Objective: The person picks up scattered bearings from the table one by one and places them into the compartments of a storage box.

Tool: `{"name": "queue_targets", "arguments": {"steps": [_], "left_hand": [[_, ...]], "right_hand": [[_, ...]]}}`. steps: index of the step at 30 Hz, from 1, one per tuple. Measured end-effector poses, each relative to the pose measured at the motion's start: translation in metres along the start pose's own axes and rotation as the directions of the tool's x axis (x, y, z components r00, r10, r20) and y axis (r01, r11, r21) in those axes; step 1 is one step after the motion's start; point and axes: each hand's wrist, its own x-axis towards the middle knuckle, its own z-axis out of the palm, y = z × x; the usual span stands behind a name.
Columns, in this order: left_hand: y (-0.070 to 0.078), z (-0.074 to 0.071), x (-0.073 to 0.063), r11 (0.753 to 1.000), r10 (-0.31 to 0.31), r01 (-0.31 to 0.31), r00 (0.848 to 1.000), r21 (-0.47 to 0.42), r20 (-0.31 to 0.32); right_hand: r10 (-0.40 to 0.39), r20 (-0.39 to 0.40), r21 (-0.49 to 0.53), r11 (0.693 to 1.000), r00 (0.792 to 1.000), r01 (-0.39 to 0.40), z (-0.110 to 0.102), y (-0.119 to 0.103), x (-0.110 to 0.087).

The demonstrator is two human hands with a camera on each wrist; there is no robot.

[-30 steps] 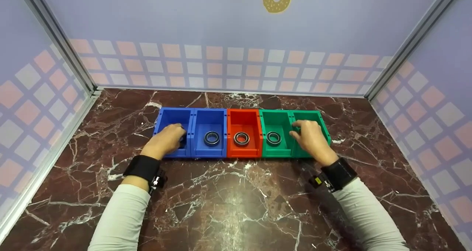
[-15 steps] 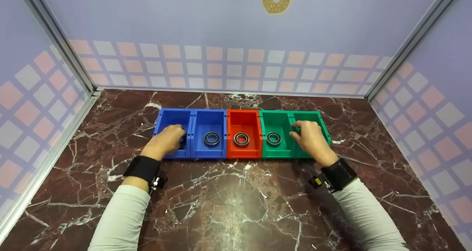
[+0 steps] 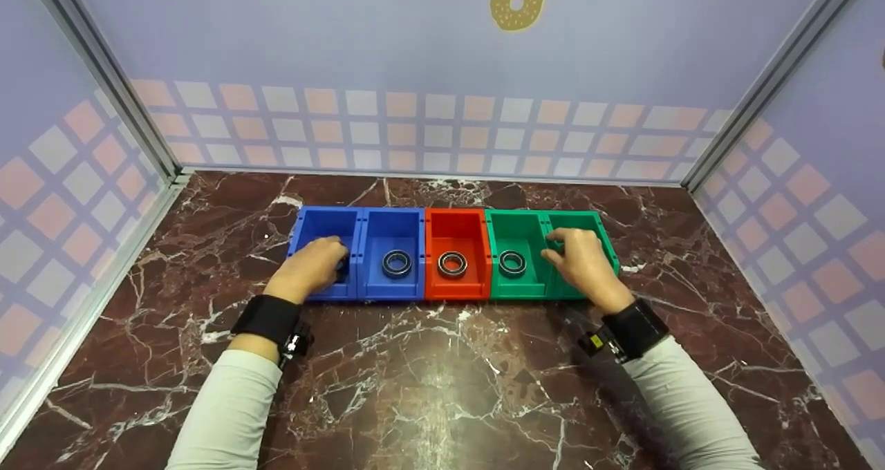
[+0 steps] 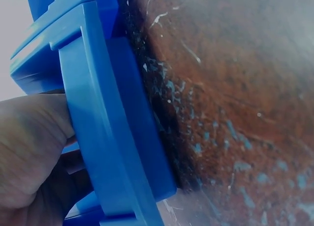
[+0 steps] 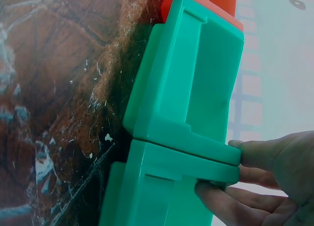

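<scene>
Five joined bins stand in a row. My left hand reaches into the leftmost blue bin, its fingers curled down at a dark bearing mostly hidden by the hand. In the left wrist view the front wall covers the fingertips. My right hand straddles the partition between the two green bins. In the right wrist view its thumb lies on the near side and fingers lie in the end green bin, pinching the wall.
Single metal ball bearings lie in the second blue bin, the red bin and the inner green bin. The bins stand on a dark red marble table. Patterned panels enclose the back and sides.
Both hands keep their places at the bins. The whole head view has shifted slightly, so the bins sit a little lower in it.
</scene>
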Motion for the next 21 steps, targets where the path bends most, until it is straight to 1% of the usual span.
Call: {"name": "queue_targets", "arguments": {"steps": [3,6,9,10,13,16,19,21], "left_hand": [[0.001,-0.005,-0.002,1.0,0.009,-0.009,1.0,-0.001,-0.014],[0.002,-0.011,-0.003,0.999,0.041,-0.041,0.998,0.013,-0.043],[0.003,-0.019,-0.004,0.997,0.066,-0.064,0.996,0.04,-0.061],[0.003,-0.022,-0.004,0.997,0.065,-0.062,0.996,0.046,-0.065],[0.006,-0.03,-0.006,0.998,0.037,-0.032,0.996,0.055,-0.086],[0.01,-0.039,-0.006,0.999,-0.008,0.014,0.989,0.042,-0.146],[0.016,-0.046,-0.007,0.999,-0.04,0.047,0.973,0.027,-0.225],[0.022,-0.049,-0.007,0.998,-0.049,0.056,0.961,0.017,-0.273]], "right_hand": [[-0.009,0.001,0.027,1.0,1.0,0.009,0.0,0.002,0.0],[-0.018,0.005,0.04,0.999,1.0,0.017,0.0,0.005,0.003],[-0.016,0.021,0.029,0.999,1.0,0.015,-0.001,0.006,0.006],[-0.013,0.03,0.019,1.0,0.999,0.013,-0.002,0.006,0.006],[-0.01,0.052,-0.019,1.0,0.999,0.011,-0.004,0.005,0.008],[-0.01,0.068,-0.043,0.999,0.998,0.013,-0.008,0.002,0.01],[-0.02,0.066,-0.046,0.999,0.998,0.023,-0.012,-0.005,0.012],[-0.036,0.064,-0.041,0.998,0.997,0.039,-0.013,-0.01,0.014]]}}
